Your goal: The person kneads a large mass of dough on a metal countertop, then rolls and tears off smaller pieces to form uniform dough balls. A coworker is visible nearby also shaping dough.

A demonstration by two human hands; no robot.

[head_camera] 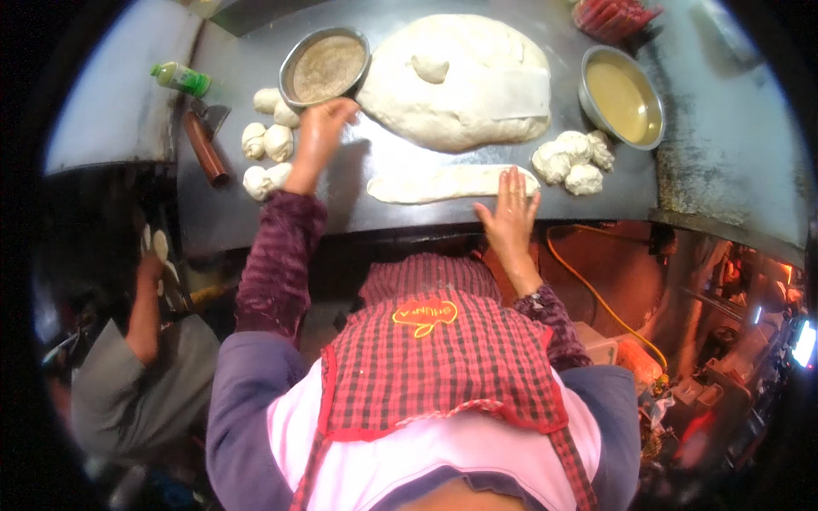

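Under the spread fingers of my right hand (511, 217) lies the right end of a long flat strip of dough (441, 184) on the metal table (383, 216). My left hand (324, 131) is raised beside the near rim of a metal bowl (285, 80) of brownish, grainy stuff, its fingertips drawn together; whether it pinches anything is hidden. A big mound of dough (447, 121) sits beyond the strip, with a small lump and a pale sheet on top. Several coiled dough pieces (278, 142) are left of my left hand. More dough lumps (569, 160) rest right of the strip.
A metal bowl of yellowish liquid (617, 96) stands at the right, near a red bundle (613, 19). At the left lie a cleaver with a brown handle (206, 150) and a green-capped bottle (182, 79). Another person (144, 377) is at the lower left.
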